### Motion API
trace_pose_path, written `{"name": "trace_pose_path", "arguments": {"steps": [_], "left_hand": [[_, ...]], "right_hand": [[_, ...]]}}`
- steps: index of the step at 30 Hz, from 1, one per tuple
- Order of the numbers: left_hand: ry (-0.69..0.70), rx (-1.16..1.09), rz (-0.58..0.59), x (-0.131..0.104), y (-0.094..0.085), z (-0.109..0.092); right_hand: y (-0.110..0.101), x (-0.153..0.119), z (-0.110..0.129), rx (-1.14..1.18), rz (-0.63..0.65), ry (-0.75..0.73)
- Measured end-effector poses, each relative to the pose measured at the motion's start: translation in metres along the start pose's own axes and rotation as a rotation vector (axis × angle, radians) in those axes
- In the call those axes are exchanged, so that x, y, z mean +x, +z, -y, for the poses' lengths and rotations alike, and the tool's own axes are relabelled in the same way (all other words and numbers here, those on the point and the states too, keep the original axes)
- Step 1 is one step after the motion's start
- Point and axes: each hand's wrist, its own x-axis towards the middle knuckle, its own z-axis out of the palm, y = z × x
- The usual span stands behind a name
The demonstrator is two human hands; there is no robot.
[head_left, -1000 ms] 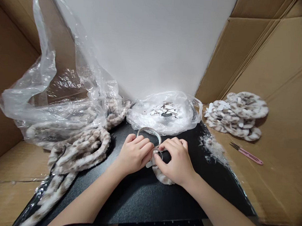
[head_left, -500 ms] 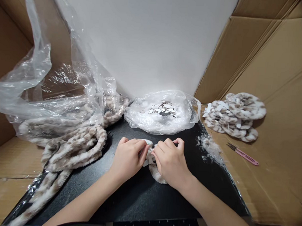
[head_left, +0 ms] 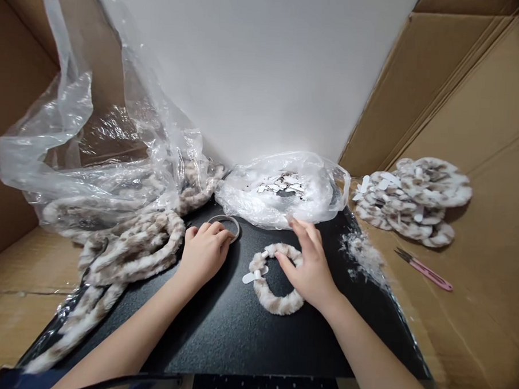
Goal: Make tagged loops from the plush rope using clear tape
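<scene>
Tape roll (head_left: 238, 229) — lower part hidden behind left hand (head_left: 205, 252); tall plastic bag (head_left: 72, 103) — top cut off.

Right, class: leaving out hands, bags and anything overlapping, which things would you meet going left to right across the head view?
Front furry strips → tape roll → furry ring → loose white fluff → pink-handled cutter.

1. Just one cam, worn on the person's head, looking forward and down over the black table (head_left: 210, 336).
2. Pretty close in: forearms (head_left: 142, 321) run up from the bottom edge, with the left hand (head_left: 204, 252) and right hand (head_left: 313, 270) around mid-frame.
3. Wide enough to catch the pale wall (head_left: 256, 74) straight ahead plus cardboard (head_left: 472, 141) on both sides.
</scene>
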Motion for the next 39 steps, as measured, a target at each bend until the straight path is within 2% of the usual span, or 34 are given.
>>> {"name": "trace_pose_path", "arguments": {"steps": [2,4,8,12,14,20,23,26,29,35,37,39], "left_hand": [[0.003,-0.014,-0.048,-0.002,0.0,-0.005],[0.061,-0.089,-0.031,-0.002,-0.003,-0.016],[0.184,-0.285,0.191,0.004,-0.006,-0.04],[0.183,-0.489,0.29,0.017,-0.001,-0.047],[0.134,-0.651,0.332,0.021,0.002,-0.046],[-0.199,-1.538,0.691,0.023,0.009,-0.041],[-0.343,-1.807,0.75,0.021,0.013,-0.042],[-0.418,-1.932,0.777,0.019,0.015,-0.045],[-0.449,-1.985,0.743,0.016,0.017,-0.048],[-0.444,-1.979,0.595,0.01,0.017,-0.051],[-0.424,-1.949,0.553,0.008,0.017,-0.052],[-0.391,-1.921,0.495,0.007,0.018,-0.054]], "right_hand": [[0.01,-0.002,-0.009,-0.024,0.129,-0.02],[0.017,-0.004,-0.016,-0.065,0.233,-0.027],[0.026,-0.005,-0.026,-0.136,0.275,-0.034],[0.028,-0.004,-0.031,-0.142,0.178,-0.099],[0.029,-0.004,-0.032,-0.126,0.091,-0.146],[0.025,-0.003,-0.029,-0.036,-0.168,-0.2],[0.024,-0.002,-0.027,0.004,-0.194,-0.184],[0.025,-0.003,-0.026,0.005,-0.187,-0.179],[0.022,-0.003,-0.022,0.012,-0.18,-0.164],[-0.005,0.002,-0.007,0.126,-0.353,-0.034],[-0.009,0.004,-0.004,0.224,-0.297,0.017],[-0.008,0.005,-0.001,0.343,-0.133,0.057]]}}
